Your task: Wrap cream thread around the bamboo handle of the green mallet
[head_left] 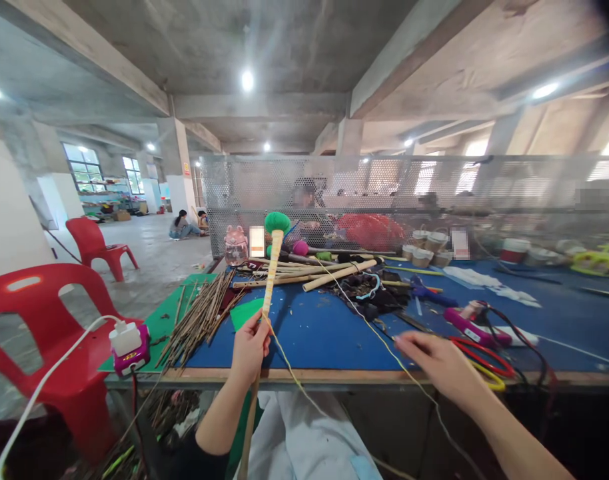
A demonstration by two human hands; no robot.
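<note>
A long stick (pixel 271 280) with a green ball (pixel 277 223) on its upper end stands nearly upright, its upper part wrapped in pale yellowish bands. My left hand (pixel 250 343) is closed around it just below the wrapping. From that hand a thin yellow-white cord (pixel 290 367) hangs down over my lap. My right hand (pixel 418 352) is over the table's front edge at the right, beside another stretch of cord (pixel 362 316) that crosses the blue table top (pixel 304 337). Its fingers are extended forward, and nothing shows between them.
Thin twigs (pixel 204 310) lie at the left, thicker bamboo pieces (pixel 329 275) at the centre. Red chairs (pixel 49 320) stand left. A purple tool (pixel 472 328) and red cable (pixel 489 360) are right. A mesh screen (pixel 264 180) backs the table; people (pixel 182 227) sit beyond.
</note>
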